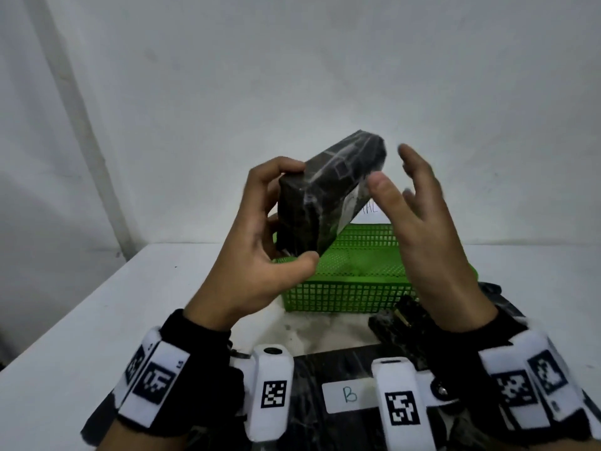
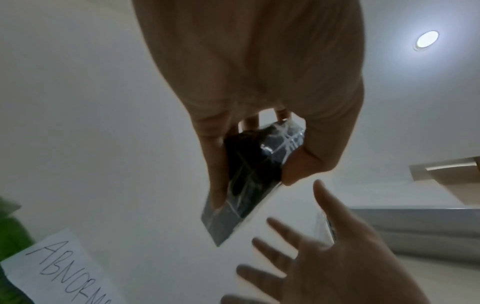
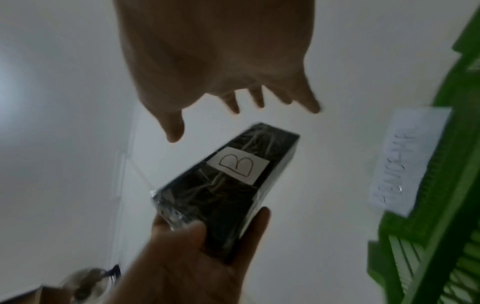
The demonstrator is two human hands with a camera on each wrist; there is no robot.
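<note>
A black box (image 1: 328, 196) wrapped in clear film hangs tilted in the air above a green mesh basket (image 1: 344, 297). My left hand (image 1: 270, 219) grips its near end, thumb below and fingers on top. My right hand (image 1: 403, 187) is open just right of the box, fingers spread and holding nothing. In the right wrist view the box (image 3: 221, 185) carries a white label (image 3: 237, 165) marked "B", my left hand (image 3: 194, 257) holds it, and the right hand (image 3: 215, 61) hovers above. In the left wrist view the box (image 2: 249, 174) sits in the left hand (image 2: 259, 82).
The basket stands on a white table (image 1: 97, 320) against a white wall, with a handwritten paper sign (image 2: 59, 267) on its far side. A second black box (image 1: 325, 366) labelled "B" lies at the near edge. More dark wrapped items (image 1: 400, 320) lie to the basket's right.
</note>
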